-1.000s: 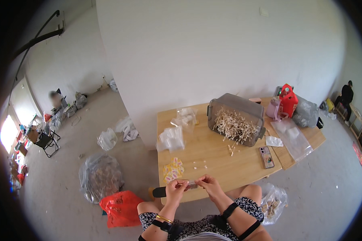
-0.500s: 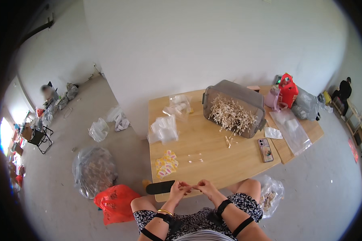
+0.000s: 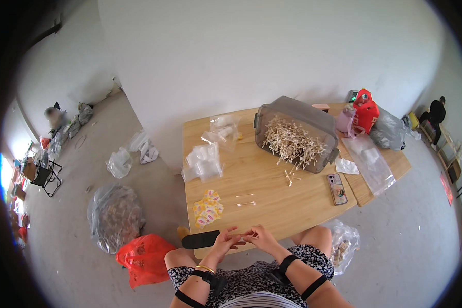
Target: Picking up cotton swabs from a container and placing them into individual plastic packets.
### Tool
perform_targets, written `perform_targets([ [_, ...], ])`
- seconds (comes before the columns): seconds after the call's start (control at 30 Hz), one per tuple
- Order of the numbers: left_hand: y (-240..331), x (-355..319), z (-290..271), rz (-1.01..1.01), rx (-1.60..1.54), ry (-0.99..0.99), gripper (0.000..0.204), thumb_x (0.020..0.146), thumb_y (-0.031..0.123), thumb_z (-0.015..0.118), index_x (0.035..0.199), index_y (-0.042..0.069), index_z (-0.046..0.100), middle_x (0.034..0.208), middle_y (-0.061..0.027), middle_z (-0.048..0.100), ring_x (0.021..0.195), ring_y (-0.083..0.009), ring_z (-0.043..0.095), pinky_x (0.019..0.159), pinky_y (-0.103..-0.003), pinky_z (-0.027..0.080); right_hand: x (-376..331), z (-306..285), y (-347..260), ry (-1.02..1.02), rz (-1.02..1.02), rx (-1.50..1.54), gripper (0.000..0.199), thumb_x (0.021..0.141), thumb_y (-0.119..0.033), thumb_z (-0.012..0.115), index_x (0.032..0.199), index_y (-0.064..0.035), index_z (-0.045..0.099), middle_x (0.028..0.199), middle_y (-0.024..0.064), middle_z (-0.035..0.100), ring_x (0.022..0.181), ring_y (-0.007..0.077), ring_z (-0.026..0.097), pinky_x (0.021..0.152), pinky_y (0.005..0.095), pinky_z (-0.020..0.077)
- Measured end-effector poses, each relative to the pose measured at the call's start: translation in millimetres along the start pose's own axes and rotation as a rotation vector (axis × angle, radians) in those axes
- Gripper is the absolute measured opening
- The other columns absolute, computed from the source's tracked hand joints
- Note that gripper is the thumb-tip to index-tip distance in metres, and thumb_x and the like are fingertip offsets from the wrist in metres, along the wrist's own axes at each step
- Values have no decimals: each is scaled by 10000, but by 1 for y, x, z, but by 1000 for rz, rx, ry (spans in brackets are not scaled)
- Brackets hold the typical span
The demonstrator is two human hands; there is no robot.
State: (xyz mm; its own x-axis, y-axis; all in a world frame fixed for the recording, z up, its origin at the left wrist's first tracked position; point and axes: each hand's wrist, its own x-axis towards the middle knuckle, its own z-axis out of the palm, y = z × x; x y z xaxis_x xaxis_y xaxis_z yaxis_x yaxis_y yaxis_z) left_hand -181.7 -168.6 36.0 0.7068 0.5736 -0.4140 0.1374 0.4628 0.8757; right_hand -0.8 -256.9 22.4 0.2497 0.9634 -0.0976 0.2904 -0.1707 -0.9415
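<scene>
1. Where the near edge of the wooden bench (image 3: 272, 179) runs through the lower middle of the frame, the left hand (image 3: 225, 242) and the right hand (image 3: 260, 237) meet, fingertips touching.
2. The fingers of both hands are drawn narrow, pinched on something small between them; what it is, is too small to tell.
3. A flat black tool (image 3: 200, 239) lies just left of the left hand, at the bench edge.
4. Two thin sticks (image 3: 245, 199) lie apart on the bench, just above the hands.
5. A heap of small yellow packets (image 3: 207, 209) sits left of the sticks.
6. A grey plastic bin (image 3: 296, 132) full of pale sticks stands tilted at the upper right of the bench, with a few sticks spilled before it.
7. A phone (image 3: 337, 188) lies at the right, below the bin.
8. Clear plastic bags (image 3: 204, 160) lie at the bench's left side.
9. A red bag (image 3: 145, 256) rests on the floor, lower left.
</scene>
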Motion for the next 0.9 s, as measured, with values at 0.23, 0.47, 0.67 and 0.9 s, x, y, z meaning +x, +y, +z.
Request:
perform_targets([
  [0.23,10,-7,26,-18,-24,28,610,918,276,688,1396,43,389,1178,-140,666,984,-236,696,753,-298,540,-3,-9,-11,-5,-45,-150,239,829,-222,744,964,-38,672,924,137,620,853,280,644,774,367,521],
  [0.47,33,-34,44,158,656,30,468,778,334,808,1110,34,671,917,-71,707,826,-150,671,706,-275,494,-21,-32,-47,-14,-110,81,185,870,-164,717,923,1,653,920,70,642,820,158,626,761,302,507],
  [0.67,71,-75,48,208,739,53,392,807,378,777,995,36,734,799,-50,702,766,-106,636,724,-279,492,-45,-64,-98,100,-89,304,145,913,-134,677,969,-8,635,874,-7,631,810,61,573,740,228,481],
  [0.9,95,-111,31,514,225,314,275,953,217,624,1147,24,648,1068,-49,677,948,-107,621,815,-243,485,-50,-44,-131,-5,-178,204,157,883,-120,706,961,-4,633,807,28,652,789,91,599,690,254,478],
])
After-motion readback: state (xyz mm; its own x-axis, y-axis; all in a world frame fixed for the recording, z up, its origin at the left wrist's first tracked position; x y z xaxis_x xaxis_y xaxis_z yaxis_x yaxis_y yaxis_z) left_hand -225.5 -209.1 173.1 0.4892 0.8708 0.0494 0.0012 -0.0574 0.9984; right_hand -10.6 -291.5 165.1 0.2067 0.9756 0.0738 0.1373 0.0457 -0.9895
